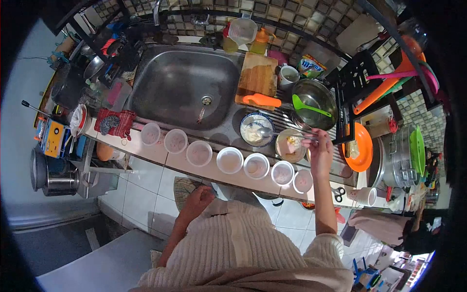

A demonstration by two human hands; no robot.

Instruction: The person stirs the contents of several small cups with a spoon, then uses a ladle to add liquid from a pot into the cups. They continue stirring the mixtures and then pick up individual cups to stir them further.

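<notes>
My right hand (pixel 319 146) is closed on the handle of a metal spoon (pixel 284 133), whose bowl end rests over a blue-rimmed bowl (pixel 257 129) with white creamy stuff inside. Just under the hand is a round container (pixel 291 146) with pinkish and yellowish contents. My left hand (pixel 198 198) hangs by my waist, below the counter edge, its fingers curled; whether it holds anything is hidden. Along the counter's front edge stands a row of several plastic cups (pixel 229 160), some with a little pinkish content at the bottom.
A steel sink (pixel 187 87) lies at the back left. Behind the bowl are a cutting board (pixel 258 75) and a steel pan (pixel 315 102) with a green utensil. On the right sit an orange plate (pixel 359 147), black-handled scissors (pixel 338 194) and stacked cups (pixel 364 196).
</notes>
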